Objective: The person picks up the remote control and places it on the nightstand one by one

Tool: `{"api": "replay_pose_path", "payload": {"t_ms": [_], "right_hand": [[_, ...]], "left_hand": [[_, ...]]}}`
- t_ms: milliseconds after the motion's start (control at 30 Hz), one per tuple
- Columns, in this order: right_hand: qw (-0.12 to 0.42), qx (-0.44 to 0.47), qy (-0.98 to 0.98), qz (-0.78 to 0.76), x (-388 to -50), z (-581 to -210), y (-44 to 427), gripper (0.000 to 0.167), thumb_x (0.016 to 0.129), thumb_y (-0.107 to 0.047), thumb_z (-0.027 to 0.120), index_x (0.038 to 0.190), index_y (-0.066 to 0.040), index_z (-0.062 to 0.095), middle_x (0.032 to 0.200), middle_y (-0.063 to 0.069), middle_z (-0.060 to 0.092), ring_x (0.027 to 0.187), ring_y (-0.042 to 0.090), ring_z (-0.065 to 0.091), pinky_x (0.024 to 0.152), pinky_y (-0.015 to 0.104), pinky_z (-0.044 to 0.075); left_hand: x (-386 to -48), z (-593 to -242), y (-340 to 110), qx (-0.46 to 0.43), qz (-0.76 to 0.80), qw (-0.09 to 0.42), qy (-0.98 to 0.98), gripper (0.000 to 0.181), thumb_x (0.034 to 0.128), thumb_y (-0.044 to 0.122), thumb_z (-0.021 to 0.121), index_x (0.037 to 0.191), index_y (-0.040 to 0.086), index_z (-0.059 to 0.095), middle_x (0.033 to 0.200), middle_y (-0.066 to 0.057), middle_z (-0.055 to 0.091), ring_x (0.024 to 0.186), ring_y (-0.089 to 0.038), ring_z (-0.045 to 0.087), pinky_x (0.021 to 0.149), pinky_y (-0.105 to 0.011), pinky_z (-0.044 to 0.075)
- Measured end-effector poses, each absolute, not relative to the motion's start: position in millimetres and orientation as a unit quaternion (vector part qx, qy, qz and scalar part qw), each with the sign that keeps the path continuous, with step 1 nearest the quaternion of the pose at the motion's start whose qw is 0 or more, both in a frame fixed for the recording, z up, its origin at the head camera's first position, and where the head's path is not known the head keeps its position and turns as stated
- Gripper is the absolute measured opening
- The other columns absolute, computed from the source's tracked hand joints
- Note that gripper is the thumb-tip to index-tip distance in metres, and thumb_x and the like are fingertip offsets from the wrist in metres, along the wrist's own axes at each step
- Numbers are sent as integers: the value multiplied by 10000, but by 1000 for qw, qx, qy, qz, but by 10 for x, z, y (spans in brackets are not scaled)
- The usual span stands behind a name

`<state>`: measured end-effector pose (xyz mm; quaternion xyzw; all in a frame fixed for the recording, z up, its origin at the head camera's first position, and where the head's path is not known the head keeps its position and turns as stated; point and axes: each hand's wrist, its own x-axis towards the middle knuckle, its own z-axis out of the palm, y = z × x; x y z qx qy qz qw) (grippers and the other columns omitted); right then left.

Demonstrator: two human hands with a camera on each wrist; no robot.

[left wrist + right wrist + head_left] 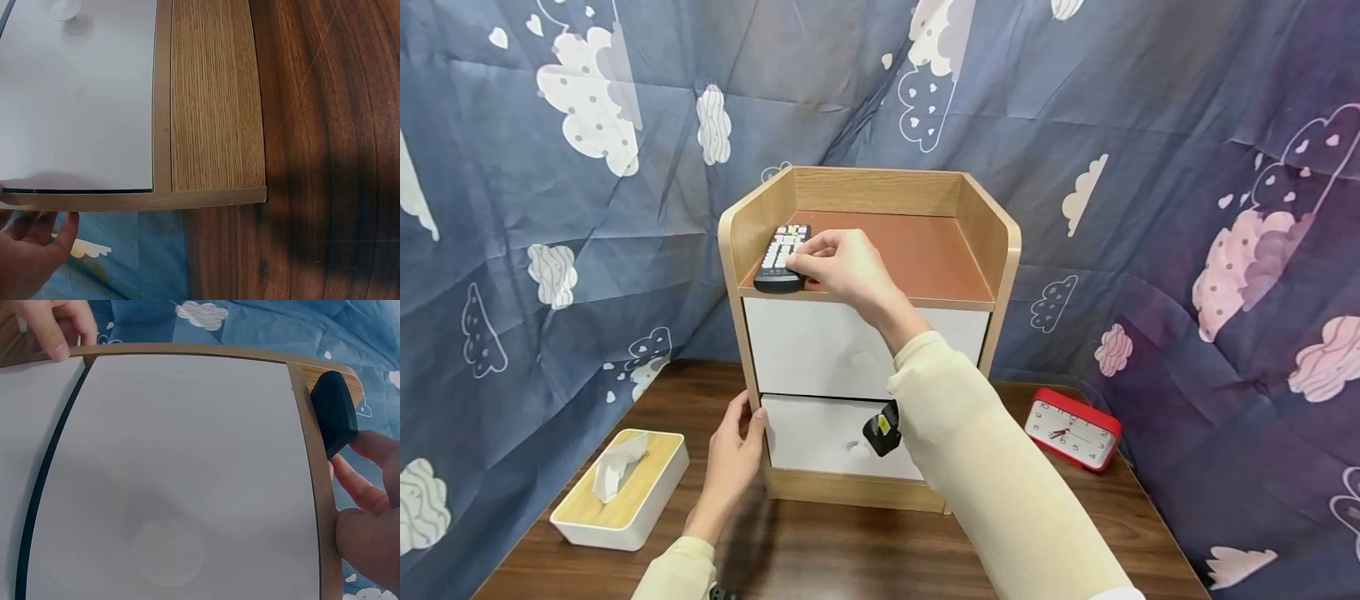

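A black remote control with pale buttons lies at the front left of the cabinet's brown top. My right hand holds its right side between thumb and fingers; in the right wrist view the remote's dark end meets the fingertips of that hand. Lower down, my left hand grips the cabinet's left side panel, thumb at the front edge and fingers on the outer side. The left wrist view shows this hand at the panel. Both white drawers are closed.
A white tissue box with a wooden lid stands left of the cabinet on the dark wooden table. To the right sits a red alarm clock. Raised walls border the cabinet top, and blue patterned cloth hangs behind.
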<state>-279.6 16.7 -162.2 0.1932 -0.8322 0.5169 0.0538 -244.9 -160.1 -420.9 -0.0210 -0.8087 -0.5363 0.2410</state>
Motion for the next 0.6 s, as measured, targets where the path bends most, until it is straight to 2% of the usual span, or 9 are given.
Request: {"api": "replay_pose_path", "payload": {"t_ms": [333, 500, 600], "right_hand": [[53, 212, -818, 532, -2771, -1653, 184, 190, 936, -136, 655, 1084, -31, 715, 1012, 80, 708, 871, 120, 649, 768, 229, 539], [87, 233, -794, 555, -2744, -1703, 256, 228, 926, -106, 627, 1123, -13, 695, 1060, 90, 713, 938, 131, 658, 807, 256, 520], [130, 258, -778, 557, -2666, -1771, 355, 242, 920, -102, 616, 1134, -18, 691, 1102, 108, 712, 987, 145, 670, 842, 274, 519]], "left_hand": [[-2448, -4227, -1619, -23, -532, 241, -812, 414, 1038, 140, 505, 1423, -6, 455, 1333, -244, 577, 1229, -364, 554, 995, -525, 455], [-2460, -4242, -1625, -26, -529, 243, -812, 415, 1036, 138, 509, 1421, -9, 457, 1326, -247, 582, 1226, -367, 556, 998, -525, 452], [-2456, -4239, -1624, -25, -528, 246, -812, 413, 1033, 131, 514, 1417, -11, 460, 1320, -249, 585, 1223, -371, 558, 995, -529, 454]]}}
